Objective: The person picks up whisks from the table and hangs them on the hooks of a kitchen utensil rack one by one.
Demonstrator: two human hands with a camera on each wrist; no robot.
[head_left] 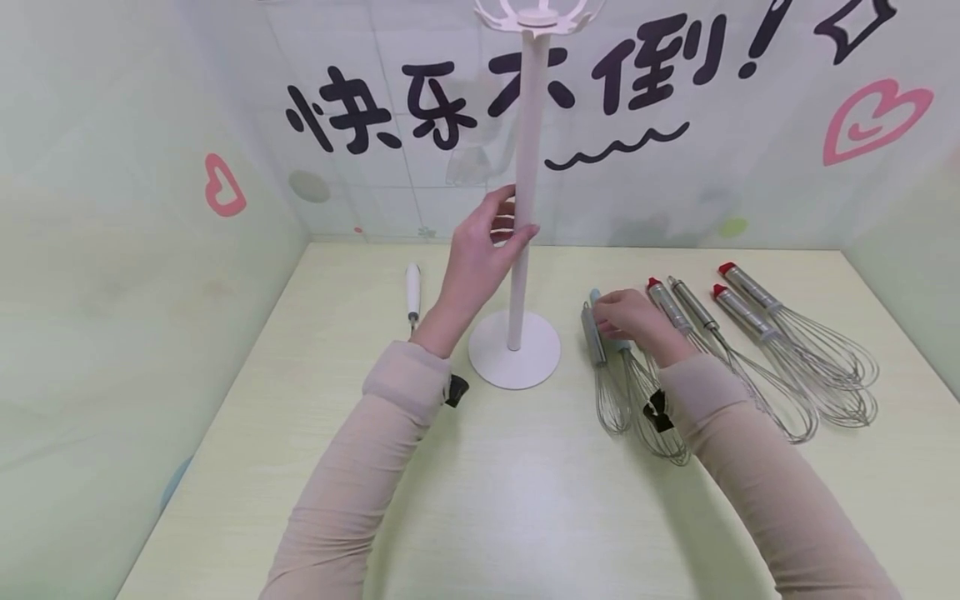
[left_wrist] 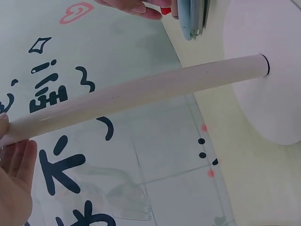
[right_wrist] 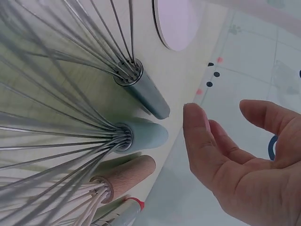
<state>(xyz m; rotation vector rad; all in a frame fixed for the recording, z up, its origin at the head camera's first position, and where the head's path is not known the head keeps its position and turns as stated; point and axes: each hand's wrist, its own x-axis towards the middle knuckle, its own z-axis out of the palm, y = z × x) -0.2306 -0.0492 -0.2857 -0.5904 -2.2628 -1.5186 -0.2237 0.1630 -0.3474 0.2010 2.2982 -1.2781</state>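
Note:
My left hand [head_left: 480,258] grips the pole [head_left: 529,158] of a white upright stand, fingers on one side and thumb on the other. The stand's round base [head_left: 514,371] rests on the table. My right hand [head_left: 633,315] hovers just over the handle ends of several whisks, fingers loosely bent and thumb apart, holding nothing in the right wrist view. Nearest to it lie a small whisk with a steel handle [right_wrist: 148,96], a whisk with a light blue handle [right_wrist: 149,134] and one with a wooden handle [right_wrist: 131,175]. The head view mostly hides the wooden one behind the hand.
Farther right on the table [head_left: 480,517] lie steel-handled whisks, some with red ends [head_left: 742,312]. A white-handled utensil [head_left: 413,292] lies to the left, its lower part behind my left arm. The stand's pronged top [head_left: 537,18] reaches the upper frame edge. Printed walls [head_left: 360,208] enclose the table's back and sides.

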